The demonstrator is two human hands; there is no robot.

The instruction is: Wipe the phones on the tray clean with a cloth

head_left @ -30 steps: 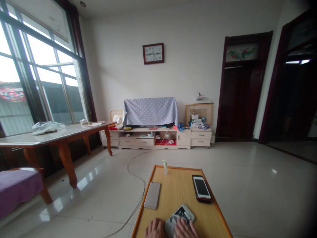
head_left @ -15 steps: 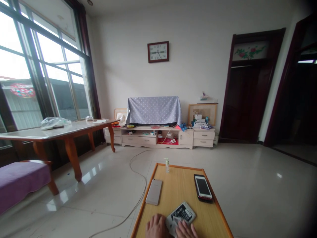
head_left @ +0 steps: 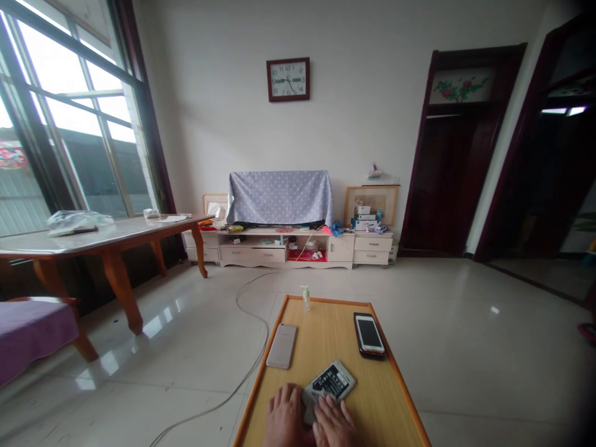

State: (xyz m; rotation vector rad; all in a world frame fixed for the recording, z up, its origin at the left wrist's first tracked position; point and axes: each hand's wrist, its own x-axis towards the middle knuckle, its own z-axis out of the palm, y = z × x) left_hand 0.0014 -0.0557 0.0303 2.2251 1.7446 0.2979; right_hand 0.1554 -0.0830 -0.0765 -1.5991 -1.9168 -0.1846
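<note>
Far beyond the opened smartphone point(head_left: 344, 375), a dark-framed wall clock point(head_left: 288, 79) is showing printed numerals, 12 at the top, on a pale wall. Below the clock, but also well beyond the opened smartphone, a dotted cloth point(head_left: 279, 197) is draping over something on a white TV cabinet point(head_left: 342, 248). Underneath the opened smartphone, a wood-topped desk point(head_left: 326, 332) is carrying everything near the hands. The opened smartphone is lying aslant, its black battery point(head_left: 331, 380) exposed and bearing white symbols and lettering too small to read. At its left edge, the left hand point(head_left: 282, 411) is resting with curled fingers; whether its grip is closing on the edge, I cannot tell. Over its near part, the right hand point(head_left: 333, 419) is laying its fingers; I cannot tell whether that grip is holding anything. Left of the opened smartphone and farther off, a pinkish-grey smartphone point(head_left: 282, 346) is lying back up, its small mark unreadable. To its right and farther off, a white-fronted smartphone point(head_left: 370, 334) is lying screen up on a dark case. Beyond it, near the far edge, a pump bottle point(head_left: 306, 300) is standing upright.
</note>
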